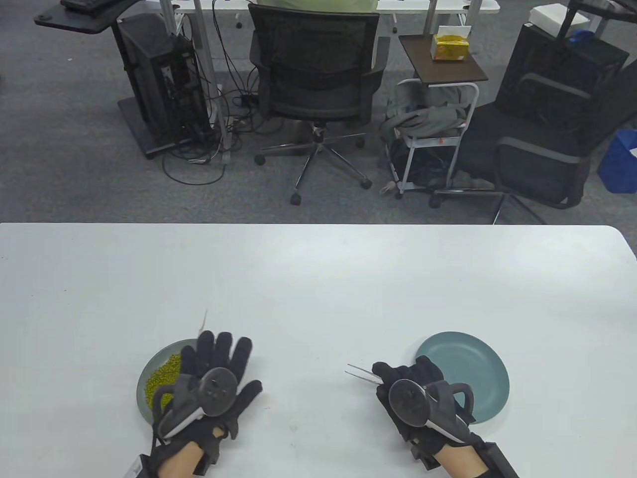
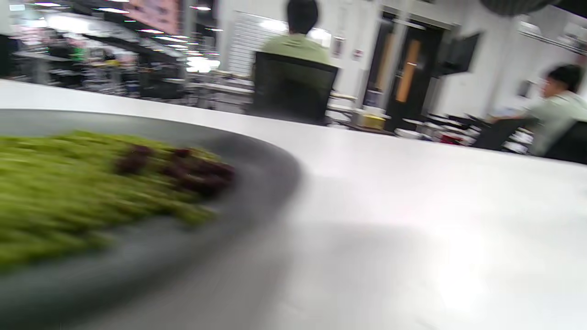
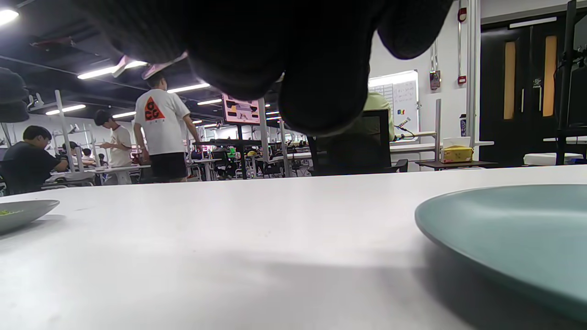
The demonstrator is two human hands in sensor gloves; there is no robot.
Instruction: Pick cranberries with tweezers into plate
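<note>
A grey plate point(image 1: 149, 371) at my left held a heap of green beans point(image 1: 164, 376) with a few dark red cranberries point(image 2: 183, 169) on it; the teal plate point(image 1: 477, 368) at my right held nothing. My left hand point(image 1: 214, 378), fingers spread flat and gripping nothing, covered much of the grey plate, and the left wrist view was blurred. My right hand point(image 1: 413, 393) was closed on the tweezers point(image 1: 363, 373), whose tips pointed left over the white tabletop point(image 1: 318, 279). The cranberries lay under my left hand, well apart from the tweezers' grip.
</note>
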